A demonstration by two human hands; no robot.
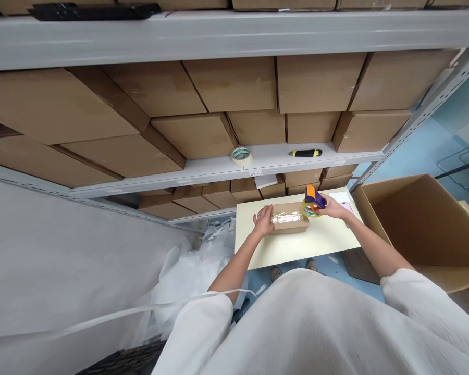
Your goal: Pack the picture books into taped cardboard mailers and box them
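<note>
This looks like a packing storeroom. Metal shelving (pixel 234 34) stacked with cardboard boxes (pixel 316 83) spans twelve o'clock; a large open carton (pixel 422 221) stands at three o'clock.

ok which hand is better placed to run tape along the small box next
Probably the right hand: it already holds the tape dispenser near the right end of the small box, while the left hand is on the opposite end.

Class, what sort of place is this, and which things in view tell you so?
Probably a storeroom or packing area: cardboard boxes fill metal shelves, and the right hand holds a tape dispenser beside a small carton on a table.
</note>
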